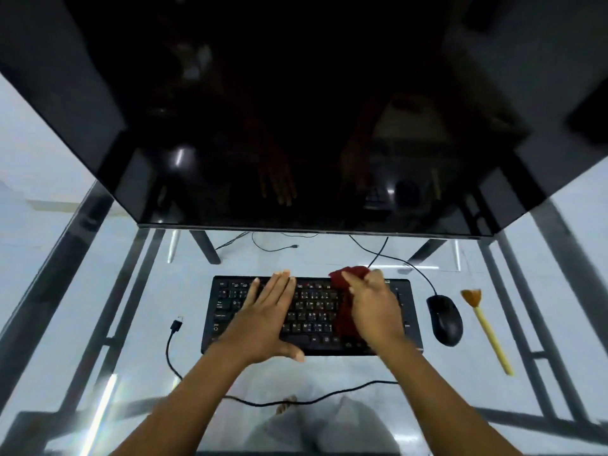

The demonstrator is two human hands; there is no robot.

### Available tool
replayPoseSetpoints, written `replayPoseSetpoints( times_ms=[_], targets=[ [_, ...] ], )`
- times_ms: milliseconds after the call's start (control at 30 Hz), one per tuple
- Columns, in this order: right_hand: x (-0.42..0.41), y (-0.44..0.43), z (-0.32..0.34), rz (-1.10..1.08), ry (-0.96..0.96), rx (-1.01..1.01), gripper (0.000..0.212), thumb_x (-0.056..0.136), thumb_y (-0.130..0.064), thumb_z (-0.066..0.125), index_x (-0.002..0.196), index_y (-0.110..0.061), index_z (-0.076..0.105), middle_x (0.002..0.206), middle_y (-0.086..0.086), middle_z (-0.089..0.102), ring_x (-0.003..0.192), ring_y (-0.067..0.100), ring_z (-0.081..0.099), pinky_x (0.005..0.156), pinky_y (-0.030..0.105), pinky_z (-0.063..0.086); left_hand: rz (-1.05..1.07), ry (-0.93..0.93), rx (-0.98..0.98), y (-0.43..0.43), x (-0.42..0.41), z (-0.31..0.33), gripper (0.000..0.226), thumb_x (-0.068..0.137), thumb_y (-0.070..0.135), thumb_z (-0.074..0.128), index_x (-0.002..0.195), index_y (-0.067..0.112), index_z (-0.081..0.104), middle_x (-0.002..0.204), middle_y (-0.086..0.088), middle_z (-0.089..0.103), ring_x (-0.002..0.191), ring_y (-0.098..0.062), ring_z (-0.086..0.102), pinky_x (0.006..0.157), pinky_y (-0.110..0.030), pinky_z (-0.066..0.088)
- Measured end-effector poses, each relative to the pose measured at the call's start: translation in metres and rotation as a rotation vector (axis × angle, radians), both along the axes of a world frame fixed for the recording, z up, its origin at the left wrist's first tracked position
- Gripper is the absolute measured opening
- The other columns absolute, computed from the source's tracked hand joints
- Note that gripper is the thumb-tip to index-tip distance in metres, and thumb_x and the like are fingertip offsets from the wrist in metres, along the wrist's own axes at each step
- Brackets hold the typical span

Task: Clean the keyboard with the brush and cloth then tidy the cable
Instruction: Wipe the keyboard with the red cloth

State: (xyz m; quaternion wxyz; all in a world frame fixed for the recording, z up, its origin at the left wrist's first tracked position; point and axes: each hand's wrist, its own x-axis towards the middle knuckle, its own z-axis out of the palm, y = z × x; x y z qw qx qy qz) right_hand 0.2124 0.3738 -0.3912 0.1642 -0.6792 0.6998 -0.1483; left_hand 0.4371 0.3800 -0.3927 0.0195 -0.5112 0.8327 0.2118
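View from the head camera: wiping stage. The flat black rectangular keyboard (pixel 316 307) lies at the middle of the clear glass desk (pixel 138 311), in front of a dark, switched-off monitor (pixel 296 126). The left hand (pixel 266 320) rests flat on the keyboard's left half, fingers straight and close together, thumb spread toward the near edge. The right hand (pixel 371 311) grips a bunched dark red cloth (pixel 343 320), fingers curled round it, over the right half of the keys. The yellow-handled brush with brown bristles (pixel 487 327) lies untouched to the far right, beside a black mouse (pixel 444 319). The keyboard's thin black cable (pixel 169 352), its plug free at the left, trails loose along the near edge, not yet tidied.

Likely hazards: the cloth may snag and lift a keycap if dragged hard; the keyboard may skid on glass should the left hand ease off; a wide stroke may knock the mouse into the brush.
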Motion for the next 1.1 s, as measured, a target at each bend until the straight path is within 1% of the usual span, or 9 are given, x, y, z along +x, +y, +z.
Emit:
replayPoseSetpoints(
  times_ms=[100, 167, 267, 333, 467, 633, 767, 933, 1100],
  targets=[
    [-0.023, 0.002, -0.004, -0.183, 0.073, 0.011, 0.037, 0.093, -0.019, 0.049, 0.128, -0.029, 0.059, 0.115, 0.003, 0.052, 0.099, 0.024, 0.060, 0.096, 0.034, 0.047, -0.043, -0.022, -0.013, 0.004, -0.031, -0.002, 0.134, 0.064, 0.077, 0.062, 0.150, 0.011, -0.019, 0.155, -0.002, -0.030, 0.141, -0.016, -0.030, 0.117, -0.046, -0.015],
    [0.000, 0.018, -0.006, -0.078, -0.041, 0.042, 0.023, 0.092, -0.030, 0.053, 0.111, -0.024, 0.065, 0.098, -0.008, 0.060, 0.088, 0.009, 0.060, 0.088, 0.038, 0.049, -0.043, -0.038, -0.019, 0.005, -0.047, -0.006, 0.135, 0.065, 0.077, 0.061, 0.149, 0.009, -0.019, 0.155, -0.004, -0.030, 0.142, -0.018, -0.030, 0.117, -0.050, -0.013],
    [0.006, 0.035, -0.003, 0.196, 0.016, 0.015, 0.022, 0.090, -0.044, 0.055, 0.093, -0.023, 0.061, 0.080, -0.012, 0.060, 0.078, 0.012, 0.059, 0.075, 0.031, 0.048, -0.039, -0.085, -0.014, 0.004, -0.054, -0.011, 0.135, 0.064, 0.078, 0.060, 0.149, 0.009, -0.018, 0.157, -0.004, -0.027, 0.143, -0.018, -0.027, 0.117, -0.051, -0.011],
    [-0.024, 0.026, 0.002, 0.011, 0.022, 0.050, 0.017, 0.087, -0.035, 0.064, 0.102, -0.031, 0.068, 0.087, -0.017, 0.058, 0.081, 0.015, 0.060, 0.075, 0.024, 0.049, -0.033, -0.110, -0.021, 0.003, -0.054, -0.012, 0.135, 0.063, 0.081, 0.057, 0.149, 0.010, -0.019, 0.157, -0.003, -0.026, 0.143, -0.017, -0.026, 0.117, -0.051, -0.012],
    [-0.055, 0.012, -0.002, -0.302, 0.090, 0.054, 0.041, 0.089, -0.011, 0.055, 0.128, -0.024, 0.060, 0.114, 0.014, 0.055, 0.089, 0.033, 0.062, 0.084, 0.035, 0.052, -0.028, -0.118, -0.031, 0.003, -0.057, -0.009, 0.134, 0.063, 0.082, 0.056, 0.149, 0.013, -0.019, 0.156, 0.000, -0.026, 0.143, -0.015, -0.026, 0.116, -0.051, -0.013],
    [-0.022, 0.024, 0.006, -0.078, -0.019, 0.048, 0.015, 0.094, -0.036, 0.054, 0.095, -0.022, 0.060, 0.091, 0.002, 0.067, 0.078, 0.015, 0.064, 0.074, 0.030, 0.051, -0.016, -0.103, -0.040, 0.002, -0.057, -0.011, 0.134, 0.062, 0.081, 0.059, 0.148, 0.015, -0.020, 0.157, 0.001, -0.024, 0.144, -0.013, -0.023, 0.117, -0.049, -0.013],
    [-0.065, 0.004, 0.002, -0.326, 0.102, 0.082, 0.045, 0.088, -0.007, 0.048, 0.130, -0.021, 0.056, 0.117, 0.015, 0.051, 0.088, 0.029, 0.062, 0.084, 0.032, 0.052, -0.014, -0.107, -0.046, 0.004, -0.057, -0.011, 0.133, 0.063, 0.082, 0.056, 0.147, 0.017, -0.023, 0.156, 0.003, -0.027, 0.143, -0.012, -0.026, 0.117, -0.049, -0.013],
    [-0.030, 0.026, -0.011, 0.062, 0.032, 0.044, 0.040, 0.092, -0.015, 0.052, 0.131, -0.025, 0.055, 0.114, 0.006, 0.053, 0.103, 0.029, 0.055, 0.084, 0.031, 0.043, -0.010, -0.111, -0.051, 0.003, -0.056, -0.010, 0.133, 0.062, 0.083, 0.055, 0.149, 0.016, -0.020, 0.155, 0.005, -0.028, 0.142, -0.011, -0.027, 0.117, -0.048, -0.013],
    [-0.084, 0.023, -0.009, -0.231, 0.164, -0.005, 0.042, 0.093, -0.010, 0.047, 0.131, -0.027, 0.056, 0.119, 0.008, 0.050, 0.099, 0.024, 0.058, 0.088, 0.033, 0.047, -0.018, -0.118, -0.057, 0.006, -0.055, -0.010, 0.134, 0.060, 0.087, 0.051, 0.146, 0.016, -0.024, 0.153, 0.005, -0.030, 0.141, -0.012, -0.028, 0.117, -0.047, -0.013]
  ],
)
